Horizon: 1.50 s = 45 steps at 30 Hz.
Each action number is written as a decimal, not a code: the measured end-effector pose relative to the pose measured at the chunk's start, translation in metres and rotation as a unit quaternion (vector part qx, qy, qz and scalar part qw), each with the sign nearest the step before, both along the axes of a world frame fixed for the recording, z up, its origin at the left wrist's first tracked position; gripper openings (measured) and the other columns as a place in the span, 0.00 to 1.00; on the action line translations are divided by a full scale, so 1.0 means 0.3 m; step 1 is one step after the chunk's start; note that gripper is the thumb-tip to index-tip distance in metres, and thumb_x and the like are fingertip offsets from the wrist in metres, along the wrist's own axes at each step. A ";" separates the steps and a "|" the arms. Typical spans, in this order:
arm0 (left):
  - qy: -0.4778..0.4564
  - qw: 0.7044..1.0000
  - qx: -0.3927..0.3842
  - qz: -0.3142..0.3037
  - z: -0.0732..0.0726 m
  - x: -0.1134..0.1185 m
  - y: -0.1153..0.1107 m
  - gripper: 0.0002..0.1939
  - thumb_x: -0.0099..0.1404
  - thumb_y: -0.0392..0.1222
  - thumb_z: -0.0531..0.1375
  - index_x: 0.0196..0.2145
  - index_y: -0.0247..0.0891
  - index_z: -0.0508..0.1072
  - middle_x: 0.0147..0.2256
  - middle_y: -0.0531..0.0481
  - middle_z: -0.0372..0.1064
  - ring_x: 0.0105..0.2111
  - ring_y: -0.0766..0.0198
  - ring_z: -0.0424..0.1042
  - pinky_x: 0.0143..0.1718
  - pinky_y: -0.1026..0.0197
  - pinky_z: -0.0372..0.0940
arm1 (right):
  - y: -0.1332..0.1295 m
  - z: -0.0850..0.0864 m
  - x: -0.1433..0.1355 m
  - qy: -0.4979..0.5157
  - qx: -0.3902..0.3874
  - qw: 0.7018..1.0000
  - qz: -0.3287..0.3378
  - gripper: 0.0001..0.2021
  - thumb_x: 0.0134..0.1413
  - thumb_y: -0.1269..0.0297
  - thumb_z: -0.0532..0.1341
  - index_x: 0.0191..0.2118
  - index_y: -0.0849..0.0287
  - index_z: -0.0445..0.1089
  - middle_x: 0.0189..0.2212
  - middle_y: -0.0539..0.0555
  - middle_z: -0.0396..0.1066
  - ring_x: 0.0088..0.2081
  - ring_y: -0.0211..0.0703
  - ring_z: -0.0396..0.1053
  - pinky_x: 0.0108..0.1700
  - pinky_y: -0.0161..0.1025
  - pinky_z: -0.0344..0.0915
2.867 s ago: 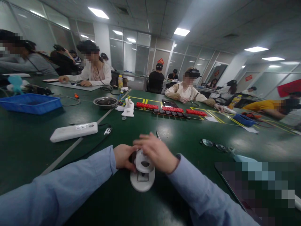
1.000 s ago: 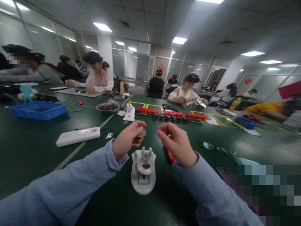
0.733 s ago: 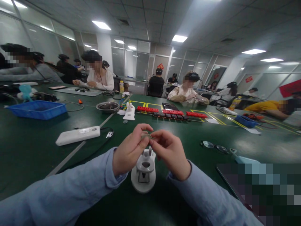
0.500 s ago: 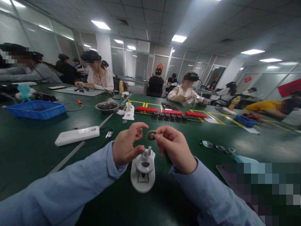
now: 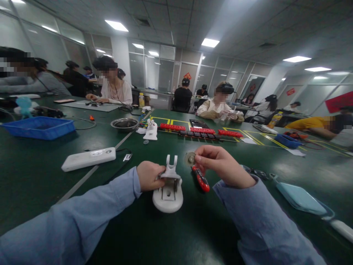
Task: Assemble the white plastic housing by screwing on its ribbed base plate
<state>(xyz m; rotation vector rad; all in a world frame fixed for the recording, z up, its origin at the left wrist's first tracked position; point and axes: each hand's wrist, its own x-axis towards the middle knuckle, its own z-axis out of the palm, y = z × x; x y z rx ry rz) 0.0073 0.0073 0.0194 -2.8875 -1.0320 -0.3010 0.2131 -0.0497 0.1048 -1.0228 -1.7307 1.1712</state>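
Observation:
My left hand is closed on the left side of a white plastic stand, at its raised upper part. Two prongs stick up at the stand's far end, and its rounded base rests on the green table. Pinched between the thumb and fingers of my right hand is a thin round translucent disc, held up to the right of the prongs. Just below that hand lies a tool with a red and black handle; its far end is partly hidden.
A white power bank lies to the left, near a blue tray and a metal bowl. Farther off are another white stand and red strips. Glasses and a light-blue pouch are on the right. Several people sit beyond.
My left hand has come down from beside the disc and taken hold of the stand, whose upper part is now tilted up. My right hand has moved right with the disc, uncovering the red-handled tool.

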 end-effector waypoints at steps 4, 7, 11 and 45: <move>-0.015 0.996 -0.009 0.092 0.040 0.009 -0.025 0.16 0.57 0.44 0.44 0.26 0.38 0.69 0.26 0.48 0.70 0.26 0.62 0.68 0.25 0.63 0.57 | 0.022 -0.040 -0.025 -0.175 0.050 0.983 -0.037 0.06 0.45 0.64 0.58 0.26 0.62 0.67 0.19 0.47 0.63 0.21 0.31 0.58 0.23 0.31 0.56; -0.018 0.988 -0.045 0.143 0.053 0.015 -0.034 0.18 0.57 0.45 0.43 0.23 0.36 0.69 0.24 0.47 0.68 0.24 0.63 0.67 0.23 0.63 0.54 | 0.035 -0.077 -0.053 -0.259 0.102 0.959 -0.046 0.05 0.46 0.66 0.58 0.26 0.61 0.68 0.21 0.48 0.64 0.24 0.32 0.60 0.26 0.31 0.56; -0.029 0.974 -0.141 0.174 0.062 0.019 -0.030 0.20 0.57 0.46 0.43 0.22 0.35 0.69 0.23 0.47 0.67 0.22 0.64 0.66 0.21 0.65 0.53 | 0.035 -0.110 -0.079 -0.328 0.193 0.924 -0.044 0.04 0.46 0.67 0.58 0.25 0.60 0.67 0.23 0.48 0.64 0.26 0.33 0.60 0.28 0.32 0.56; -0.040 0.976 -0.186 0.110 0.090 0.014 -0.045 0.18 0.55 0.51 0.47 0.23 0.37 0.70 0.22 0.49 0.67 0.22 0.63 0.66 0.22 0.64 0.55 | 0.029 -0.155 -0.101 -0.481 0.466 0.740 -0.060 0.06 0.46 0.64 0.58 0.30 0.59 0.67 0.46 0.58 0.61 0.44 0.48 0.60 0.39 0.42 0.64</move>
